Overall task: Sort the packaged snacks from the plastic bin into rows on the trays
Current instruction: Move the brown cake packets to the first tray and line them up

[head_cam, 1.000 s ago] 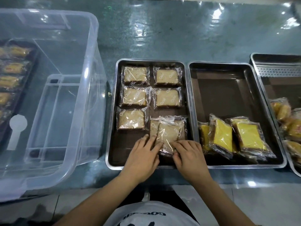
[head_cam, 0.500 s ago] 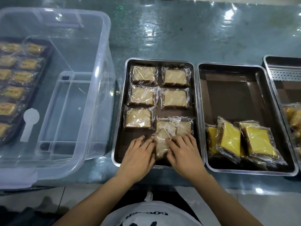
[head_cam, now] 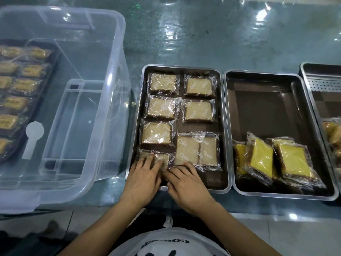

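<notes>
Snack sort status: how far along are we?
Done: five beige packs sit in two columns on the left tray, and the plastic bin looks empty. In hand: left hand and right hand press a sixth pack flat into the near-left slot. Left: the overlapping pair beside it and the heaped yellow packs in the middle tray.

A: Where is the camera?
B: On the person's head. It looks forward and down at the table [head_cam: 203, 34].
A: Is it near?
B: Yes. The left hand [head_cam: 143, 179] and right hand [head_cam: 186, 183] sit low in the middle, arms coming in from the bottom edge.
A: How wide is it?
B: Wide. The plastic bin [head_cam: 118, 71] is far left, a steel tray [head_cam: 321, 84] is cut off at the right.
</notes>
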`<state>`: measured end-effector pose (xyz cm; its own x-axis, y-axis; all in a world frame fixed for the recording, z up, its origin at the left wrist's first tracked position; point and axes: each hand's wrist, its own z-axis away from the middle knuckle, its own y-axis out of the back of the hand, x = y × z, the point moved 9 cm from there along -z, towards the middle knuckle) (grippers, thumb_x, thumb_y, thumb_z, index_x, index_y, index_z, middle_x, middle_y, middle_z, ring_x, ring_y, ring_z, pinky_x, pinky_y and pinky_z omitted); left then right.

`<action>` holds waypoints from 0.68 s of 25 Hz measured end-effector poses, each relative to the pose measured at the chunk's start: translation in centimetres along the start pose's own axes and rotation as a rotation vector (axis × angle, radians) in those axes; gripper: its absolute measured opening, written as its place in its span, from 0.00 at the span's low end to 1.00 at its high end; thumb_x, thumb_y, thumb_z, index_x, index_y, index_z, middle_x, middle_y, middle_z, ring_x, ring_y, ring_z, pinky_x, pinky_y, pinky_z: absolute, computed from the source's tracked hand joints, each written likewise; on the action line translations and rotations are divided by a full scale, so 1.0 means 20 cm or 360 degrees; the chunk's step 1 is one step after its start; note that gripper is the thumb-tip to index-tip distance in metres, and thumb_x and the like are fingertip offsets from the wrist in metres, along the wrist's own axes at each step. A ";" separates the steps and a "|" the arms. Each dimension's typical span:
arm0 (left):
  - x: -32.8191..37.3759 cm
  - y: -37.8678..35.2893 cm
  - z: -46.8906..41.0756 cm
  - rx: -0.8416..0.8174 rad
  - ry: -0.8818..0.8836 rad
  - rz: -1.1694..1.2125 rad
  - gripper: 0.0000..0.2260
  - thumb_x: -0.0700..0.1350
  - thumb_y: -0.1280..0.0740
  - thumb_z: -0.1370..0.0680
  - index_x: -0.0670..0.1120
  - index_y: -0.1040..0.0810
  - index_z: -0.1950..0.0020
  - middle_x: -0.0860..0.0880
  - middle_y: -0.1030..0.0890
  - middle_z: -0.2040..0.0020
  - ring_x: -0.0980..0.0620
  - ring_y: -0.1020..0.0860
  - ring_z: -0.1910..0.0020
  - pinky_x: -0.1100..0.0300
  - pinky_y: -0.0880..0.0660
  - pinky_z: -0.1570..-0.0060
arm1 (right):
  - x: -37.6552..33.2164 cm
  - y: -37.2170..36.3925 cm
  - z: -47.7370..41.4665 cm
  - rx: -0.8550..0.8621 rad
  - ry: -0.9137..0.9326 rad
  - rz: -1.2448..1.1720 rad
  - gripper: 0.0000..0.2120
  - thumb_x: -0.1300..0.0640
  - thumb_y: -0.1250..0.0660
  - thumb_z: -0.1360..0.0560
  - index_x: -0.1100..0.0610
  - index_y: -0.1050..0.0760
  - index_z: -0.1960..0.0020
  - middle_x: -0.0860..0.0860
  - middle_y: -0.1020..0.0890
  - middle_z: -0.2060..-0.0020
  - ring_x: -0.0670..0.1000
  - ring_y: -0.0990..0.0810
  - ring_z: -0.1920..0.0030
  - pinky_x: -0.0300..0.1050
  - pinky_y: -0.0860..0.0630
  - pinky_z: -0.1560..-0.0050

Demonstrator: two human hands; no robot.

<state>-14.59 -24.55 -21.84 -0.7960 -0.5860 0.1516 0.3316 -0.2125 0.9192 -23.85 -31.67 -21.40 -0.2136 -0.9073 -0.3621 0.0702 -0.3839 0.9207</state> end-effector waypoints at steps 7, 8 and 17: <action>0.26 0.08 -0.08 0.0053 -0.0389 0.0096 0.24 0.47 0.39 0.19 0.50 0.39 0.23 0.48 0.36 0.23 0.44 0.36 0.25 0.47 0.38 0.25 | 0.52 0.31 0.10 0.0404 -0.0518 0.0160 0.12 0.58 0.33 0.25 0.55 0.24 0.42 0.51 0.21 0.46 0.54 0.23 0.46 0.52 0.29 0.39; 0.33 0.07 -0.09 0.0045 -0.0504 0.0097 0.26 0.46 0.39 0.19 0.50 0.40 0.22 0.48 0.38 0.22 0.44 0.38 0.24 0.47 0.40 0.24 | 0.58 0.32 0.10 0.0399 -0.0553 0.0228 0.12 0.59 0.34 0.25 0.55 0.24 0.42 0.52 0.21 0.46 0.55 0.23 0.45 0.53 0.28 0.38; 0.44 0.02 -0.26 -0.0105 -0.0639 0.0132 0.26 0.53 0.50 0.15 0.49 0.50 0.18 0.47 0.53 0.17 0.47 0.52 0.19 0.55 0.61 0.23 | 0.66 0.17 0.13 0.0087 -0.0494 0.0480 0.30 0.53 0.30 0.26 0.59 0.29 0.26 0.56 0.24 0.30 0.56 0.27 0.29 0.57 0.43 0.22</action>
<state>-18.82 -33.77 -21.94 -0.8953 -0.2542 0.3659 0.4241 -0.2346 0.8747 -28.95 -44.42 -22.72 -0.4748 -0.8798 -0.0227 0.1244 -0.0926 0.9879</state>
